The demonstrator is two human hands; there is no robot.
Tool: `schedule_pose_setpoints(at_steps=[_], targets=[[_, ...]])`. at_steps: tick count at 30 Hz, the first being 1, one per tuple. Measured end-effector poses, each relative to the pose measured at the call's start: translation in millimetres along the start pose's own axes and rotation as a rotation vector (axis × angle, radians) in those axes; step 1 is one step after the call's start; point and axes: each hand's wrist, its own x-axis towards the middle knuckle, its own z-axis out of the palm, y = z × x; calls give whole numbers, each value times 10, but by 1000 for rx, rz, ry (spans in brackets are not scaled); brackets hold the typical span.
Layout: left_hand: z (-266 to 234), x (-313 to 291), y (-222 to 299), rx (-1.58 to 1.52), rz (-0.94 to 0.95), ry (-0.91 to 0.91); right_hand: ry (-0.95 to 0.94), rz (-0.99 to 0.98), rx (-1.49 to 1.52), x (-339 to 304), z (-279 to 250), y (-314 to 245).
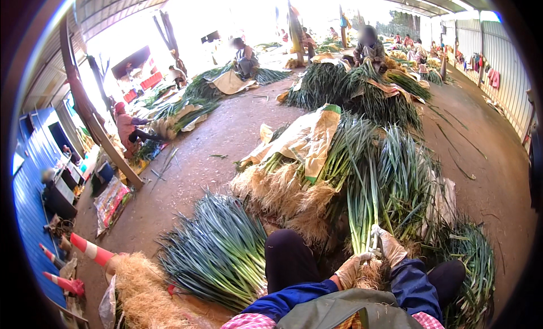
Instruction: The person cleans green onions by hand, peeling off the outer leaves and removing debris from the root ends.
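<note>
In front of my lap, my left hand point(349, 271) and my right hand point(390, 247), both in pale gloves, are closed around the lower stalks of a few green onions point(362, 221). Their leaves stretch away from me over the heap, and a tuft of roots point(370, 275) hangs below my fingers. Just ahead lies a large heap of green onions point(399, 176) with shaggy roots point(277, 185), partly covered by a tan woven sack point(308, 139). To the left of my knee is a pile of green onions point(218, 244) with pale stalk ends toward me.
Loose root trimmings point(147, 295) lie at the lower left, near red-and-white cones point(90, 250). More green onions point(469, 261) lie on the right. Co-workers sit by other heaps point(350, 89) farther off. A leaning post point(93, 120) stands left.
</note>
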Motion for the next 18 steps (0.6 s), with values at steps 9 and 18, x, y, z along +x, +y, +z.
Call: schedule_pose_setpoints(at_steps=[9, 18], targets=[[179, -119, 5, -77, -40, 67, 90, -91, -43, 160, -150, 113], [-222, 154, -12, -124, -153, -70, 536, -243, -881, 38, -15, 134]])
